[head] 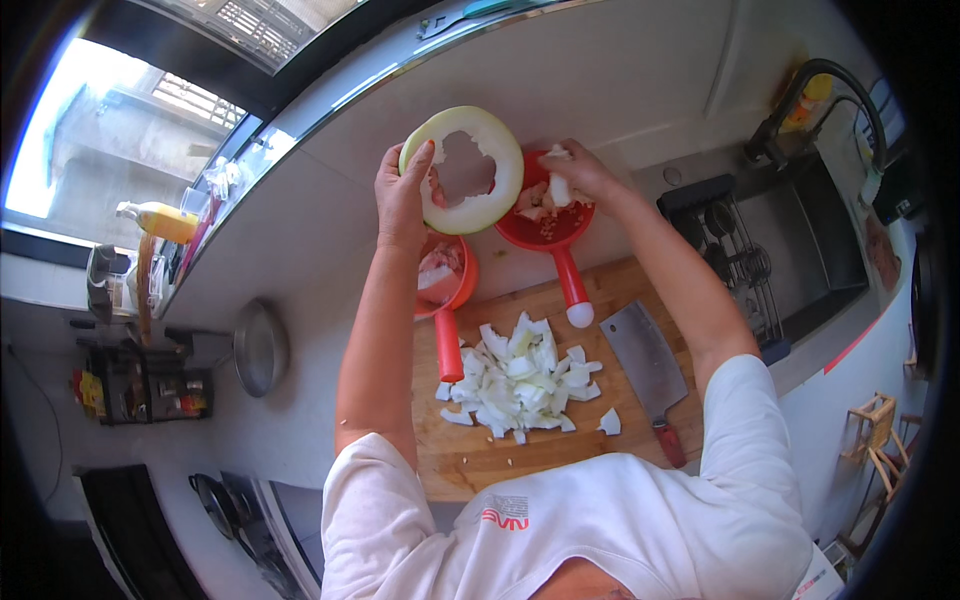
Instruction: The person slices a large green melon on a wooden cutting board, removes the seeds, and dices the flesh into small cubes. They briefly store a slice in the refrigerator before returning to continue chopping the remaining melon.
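Note:
My left hand [401, 195] holds up a thick ring of winter melon [506, 169], green-skinned with white flesh and a ragged hole in the middle. Pale pulp [559, 189] is in the fingers of my right hand [589, 171], over a red long-handled bowl [517, 231] with pulp and seeds in it. Below the ring stands an orange-red handled bowl [469, 274], partly hidden by my left arm, holding what looks like raw meat [441, 262]. White melon pieces [521, 379] lie heaped on the wooden cutting board [442, 476]. A cleaver [645, 360] rests at the board's right.
A sink [795, 225] with a black faucet [806, 75] and a rack of utensils [739, 255] is at right. Left are a pan [260, 349] and a condiment rack [146, 382]. A yellow pump bottle [165, 221] stands on the window ledge.

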### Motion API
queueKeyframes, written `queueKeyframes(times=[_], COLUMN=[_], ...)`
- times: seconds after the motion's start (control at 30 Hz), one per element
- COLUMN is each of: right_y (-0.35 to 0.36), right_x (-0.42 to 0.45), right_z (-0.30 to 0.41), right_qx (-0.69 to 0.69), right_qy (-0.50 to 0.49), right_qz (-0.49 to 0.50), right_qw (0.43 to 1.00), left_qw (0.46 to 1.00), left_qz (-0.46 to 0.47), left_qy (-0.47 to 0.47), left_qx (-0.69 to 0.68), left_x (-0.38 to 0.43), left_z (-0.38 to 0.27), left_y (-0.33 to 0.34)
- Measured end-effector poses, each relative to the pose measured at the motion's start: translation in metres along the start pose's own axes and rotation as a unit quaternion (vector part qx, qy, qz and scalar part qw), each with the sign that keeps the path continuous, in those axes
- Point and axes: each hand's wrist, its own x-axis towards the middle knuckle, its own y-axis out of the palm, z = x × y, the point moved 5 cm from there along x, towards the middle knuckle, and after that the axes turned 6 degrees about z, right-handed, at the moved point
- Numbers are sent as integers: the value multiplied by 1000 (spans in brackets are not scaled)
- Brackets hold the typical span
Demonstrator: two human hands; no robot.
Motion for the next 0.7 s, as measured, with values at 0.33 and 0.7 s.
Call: queueKeyframes(times=[0.33,0.7], right_y=[21,47], right_x=[-39,-66], right_z=[64,91], right_qx=[86,-195], right_qy=[-56,-65], right_qz=[86,12], right_qw=[991,979], left_qw=[984,997], left_qz=[16,-41], left_qy=[-58,20], left_qx=[-166,-60], left_x=[-53,-92], left_z=[-2,-17], left_y=[16,57])
